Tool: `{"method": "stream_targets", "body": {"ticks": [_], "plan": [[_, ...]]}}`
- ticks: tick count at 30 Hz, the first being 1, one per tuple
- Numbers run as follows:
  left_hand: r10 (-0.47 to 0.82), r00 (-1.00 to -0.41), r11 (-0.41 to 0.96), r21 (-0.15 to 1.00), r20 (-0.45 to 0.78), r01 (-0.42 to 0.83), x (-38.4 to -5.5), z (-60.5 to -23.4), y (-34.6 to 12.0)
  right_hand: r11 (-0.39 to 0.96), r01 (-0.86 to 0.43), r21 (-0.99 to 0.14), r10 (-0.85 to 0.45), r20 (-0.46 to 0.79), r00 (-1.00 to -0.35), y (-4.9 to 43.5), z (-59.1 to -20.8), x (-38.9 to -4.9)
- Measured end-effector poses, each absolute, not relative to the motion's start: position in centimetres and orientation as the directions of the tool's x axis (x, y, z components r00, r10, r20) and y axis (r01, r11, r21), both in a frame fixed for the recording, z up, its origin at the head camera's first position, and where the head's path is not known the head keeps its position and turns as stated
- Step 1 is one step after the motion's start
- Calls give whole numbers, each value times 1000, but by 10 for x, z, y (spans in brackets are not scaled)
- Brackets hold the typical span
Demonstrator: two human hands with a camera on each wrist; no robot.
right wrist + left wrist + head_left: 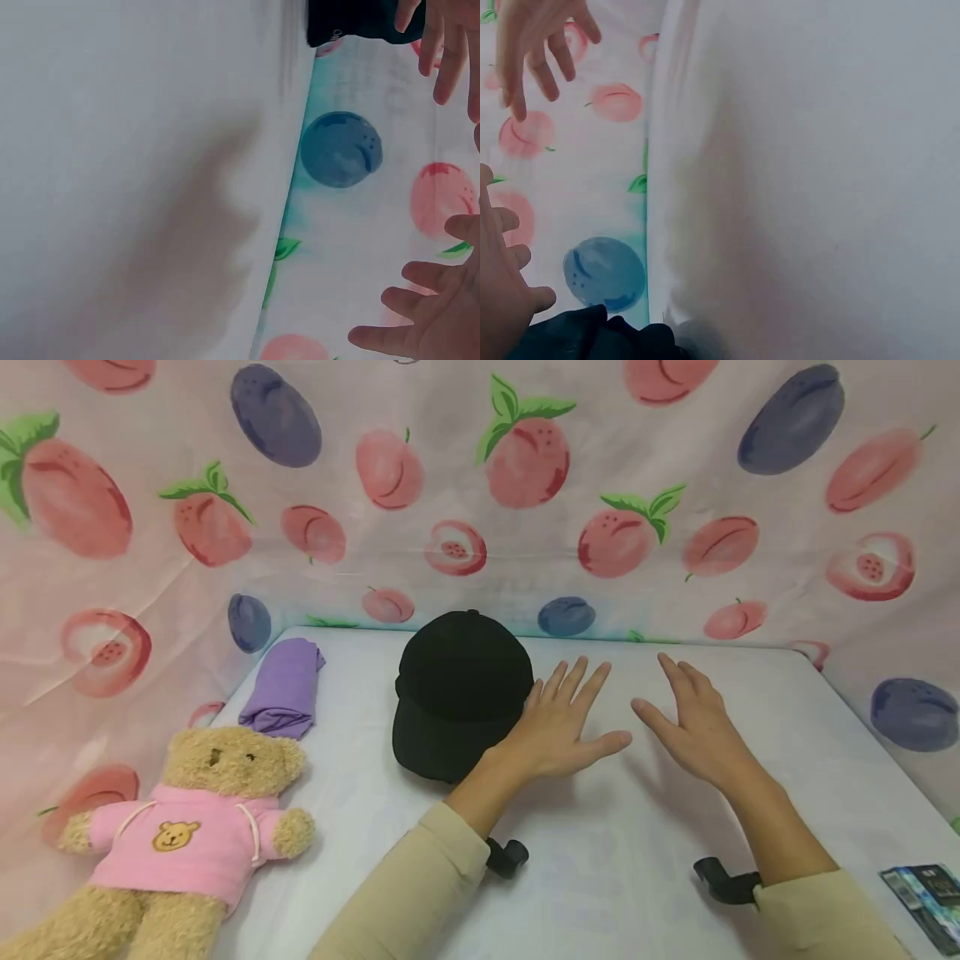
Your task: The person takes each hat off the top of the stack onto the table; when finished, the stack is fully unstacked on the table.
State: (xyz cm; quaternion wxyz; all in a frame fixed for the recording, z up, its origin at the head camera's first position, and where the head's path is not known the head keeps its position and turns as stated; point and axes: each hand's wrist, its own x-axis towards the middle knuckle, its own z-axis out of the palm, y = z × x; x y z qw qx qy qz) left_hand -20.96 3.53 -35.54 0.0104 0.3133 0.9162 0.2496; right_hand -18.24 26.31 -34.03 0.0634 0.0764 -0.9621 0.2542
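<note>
so, l hand (558, 727) is spread wide just right of the black cap (465, 689), far side & left of ctr on the white table (367, 852). r hand (697, 722), farther right, is wide too.

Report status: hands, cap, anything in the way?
Left hand empty, beside black baseball cap, contact unclear. Right hand empty, apart from it. Cap's brim on near side. Teddy bear well left, seemingly not in the way.

Black cap (465, 681): matt cloth — bear fur (234, 764): rough plush — purple bundle (285, 685): creased matt fabric; tabletop (352, 735): smooth.
</note>
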Motion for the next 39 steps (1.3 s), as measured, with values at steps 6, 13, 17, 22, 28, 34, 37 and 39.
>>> {"method": "stream_targets", "body": {"ticks": [6,13,17,22,28,34,37,39], "plan": [[576,-799,639,513,175,573,-203,-350,27,828,-185,-529,-113,166,-980,254,-337,-183],[555,-803,608,551,218,571,-196,-345,17,794,-199,-574,-127,163,-978,239,-335,-186],[541,-805,585,578,245,569,-193,-343,12,771,-215,-599,-130,182,-975,232,-333,-188],[522,-803,553,602,289,576,-190,-337,4,736,-216,-642,-122,188,-975,222,-332,-192],[481,-814,526,636,325,565,-188,-330,-6,687,-227,-690,-112,209,-972,208,-331,-197],[442,-823,501,662,358,557,-186,-328,-15,611,-231,-757,-98,217,-971,196,-331,-202],[420,-826,486,676,376,554,-186,-327,-18,572,-228,-787,-97,212,-973,191,-331,-204],[411,-824,469,685,389,557,-187,-326,-21,556,-218,-802,-92,201,-975,189,-331,-205]]}}
